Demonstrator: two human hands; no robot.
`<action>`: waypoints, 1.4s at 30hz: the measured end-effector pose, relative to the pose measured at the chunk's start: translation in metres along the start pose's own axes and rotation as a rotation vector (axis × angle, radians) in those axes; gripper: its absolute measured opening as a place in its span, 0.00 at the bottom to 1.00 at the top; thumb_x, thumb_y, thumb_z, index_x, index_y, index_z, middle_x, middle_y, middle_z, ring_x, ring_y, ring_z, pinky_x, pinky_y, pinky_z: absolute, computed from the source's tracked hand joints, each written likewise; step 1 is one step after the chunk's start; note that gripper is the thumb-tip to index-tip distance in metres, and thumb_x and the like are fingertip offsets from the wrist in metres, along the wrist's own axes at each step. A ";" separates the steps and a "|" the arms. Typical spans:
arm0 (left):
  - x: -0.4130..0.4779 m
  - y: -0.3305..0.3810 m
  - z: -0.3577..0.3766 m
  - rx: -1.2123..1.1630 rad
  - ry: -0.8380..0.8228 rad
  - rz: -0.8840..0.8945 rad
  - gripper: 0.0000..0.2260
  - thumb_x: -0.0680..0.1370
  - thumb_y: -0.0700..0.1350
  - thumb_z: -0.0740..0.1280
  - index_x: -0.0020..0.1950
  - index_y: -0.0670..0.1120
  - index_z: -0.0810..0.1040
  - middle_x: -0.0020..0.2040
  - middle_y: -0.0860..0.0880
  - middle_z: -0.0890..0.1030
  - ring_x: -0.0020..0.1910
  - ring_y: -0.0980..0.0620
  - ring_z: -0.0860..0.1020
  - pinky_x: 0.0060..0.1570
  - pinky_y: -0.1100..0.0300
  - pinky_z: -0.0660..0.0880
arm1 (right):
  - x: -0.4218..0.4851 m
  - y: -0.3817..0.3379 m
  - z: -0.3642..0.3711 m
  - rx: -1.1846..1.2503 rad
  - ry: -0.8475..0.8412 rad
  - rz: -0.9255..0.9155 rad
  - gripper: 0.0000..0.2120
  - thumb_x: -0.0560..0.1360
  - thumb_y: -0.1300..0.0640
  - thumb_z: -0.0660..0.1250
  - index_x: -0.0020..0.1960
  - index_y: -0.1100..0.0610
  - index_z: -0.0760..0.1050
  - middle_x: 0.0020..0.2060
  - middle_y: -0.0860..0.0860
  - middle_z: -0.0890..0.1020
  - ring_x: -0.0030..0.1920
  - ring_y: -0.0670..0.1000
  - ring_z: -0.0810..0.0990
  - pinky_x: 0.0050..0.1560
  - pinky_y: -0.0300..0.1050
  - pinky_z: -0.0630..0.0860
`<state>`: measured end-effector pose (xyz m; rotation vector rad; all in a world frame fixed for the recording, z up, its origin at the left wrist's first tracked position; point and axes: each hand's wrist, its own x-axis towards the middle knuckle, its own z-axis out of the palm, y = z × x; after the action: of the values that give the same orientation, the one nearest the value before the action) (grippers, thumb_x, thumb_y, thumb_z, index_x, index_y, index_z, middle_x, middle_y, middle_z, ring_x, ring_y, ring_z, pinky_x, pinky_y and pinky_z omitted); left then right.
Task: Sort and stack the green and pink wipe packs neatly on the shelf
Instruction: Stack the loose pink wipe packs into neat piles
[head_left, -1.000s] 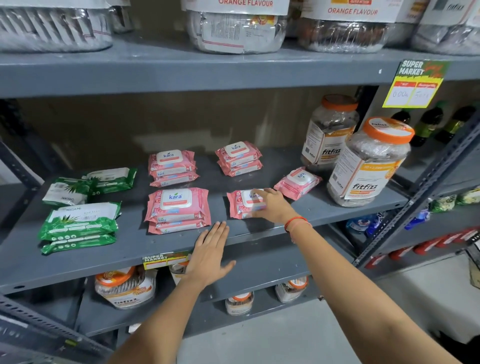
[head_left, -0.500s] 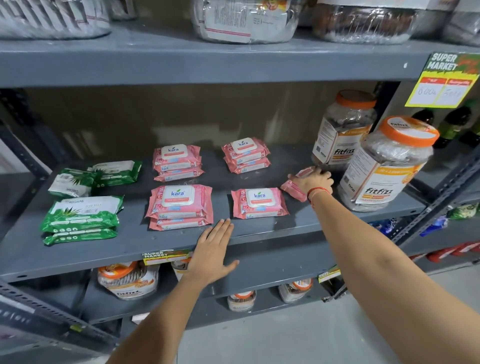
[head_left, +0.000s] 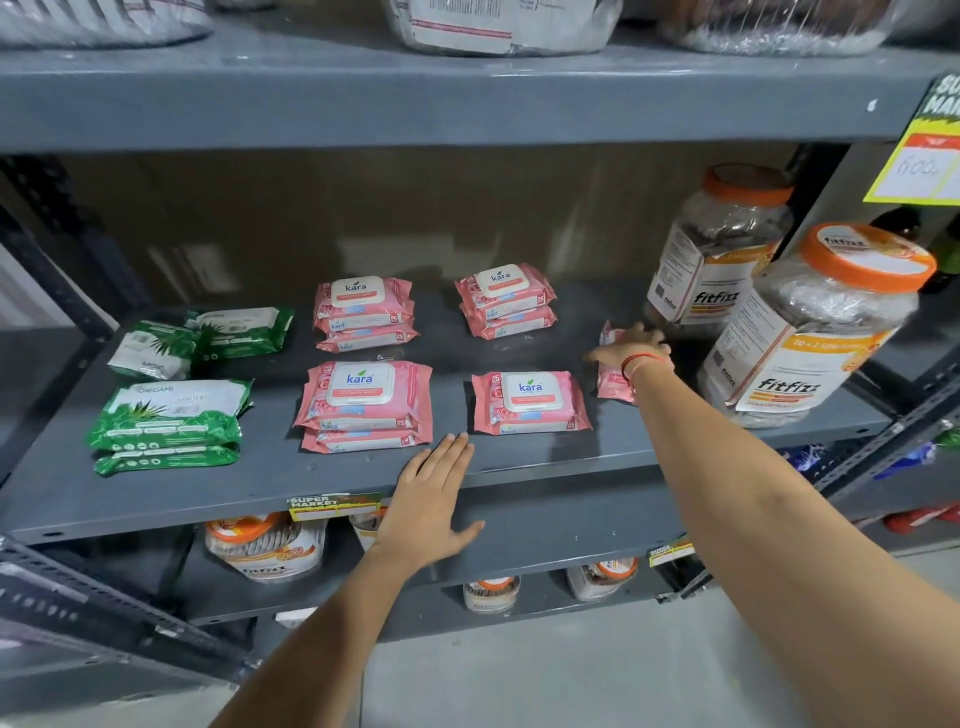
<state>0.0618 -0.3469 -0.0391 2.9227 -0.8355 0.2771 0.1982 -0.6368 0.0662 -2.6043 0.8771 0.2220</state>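
Pink pack beside the jar is under the right hand, which grasps it; left hand rests flat, released. Next it probably must go onto the single pack.

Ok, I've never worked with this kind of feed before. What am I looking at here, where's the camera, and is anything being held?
There is no machine here: these are a person's two bare hands, filmed by one wide-angle camera on their head, looking down at a grey metal shelf. On it lie green plastic wipe packs at the left and stacks of pink plastic wipe packs in the middle. Clear jars with orange lids stand at the right. The left hand rests flat and open on the shelf's front edge. The right hand covers a loose pink pack beside the jars; whether it is gripped cannot be told.
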 end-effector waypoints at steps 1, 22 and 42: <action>0.000 0.000 0.000 0.000 0.000 0.000 0.38 0.69 0.65 0.58 0.72 0.42 0.62 0.72 0.44 0.65 0.71 0.47 0.62 0.68 0.48 0.59 | 0.000 0.001 0.004 -0.008 0.037 0.013 0.43 0.70 0.44 0.70 0.75 0.57 0.52 0.74 0.61 0.57 0.72 0.64 0.61 0.65 0.59 0.67; 0.000 -0.001 -0.002 0.063 -0.040 0.006 0.39 0.69 0.65 0.56 0.73 0.42 0.61 0.73 0.44 0.64 0.71 0.47 0.62 0.68 0.48 0.56 | -0.110 -0.031 0.030 -0.006 0.178 -0.397 0.33 0.70 0.41 0.69 0.69 0.56 0.65 0.66 0.60 0.67 0.66 0.61 0.68 0.64 0.56 0.70; 0.000 -0.001 -0.004 0.071 -0.049 0.011 0.41 0.68 0.66 0.60 0.72 0.41 0.63 0.71 0.44 0.66 0.70 0.47 0.64 0.67 0.48 0.57 | -0.101 -0.046 0.006 -0.243 -0.048 -0.494 0.33 0.69 0.40 0.71 0.66 0.57 0.68 0.64 0.57 0.72 0.65 0.59 0.70 0.65 0.54 0.69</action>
<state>0.0623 -0.3455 -0.0355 3.0027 -0.8668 0.2421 0.1460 -0.5456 0.1013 -2.9252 0.1786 0.2619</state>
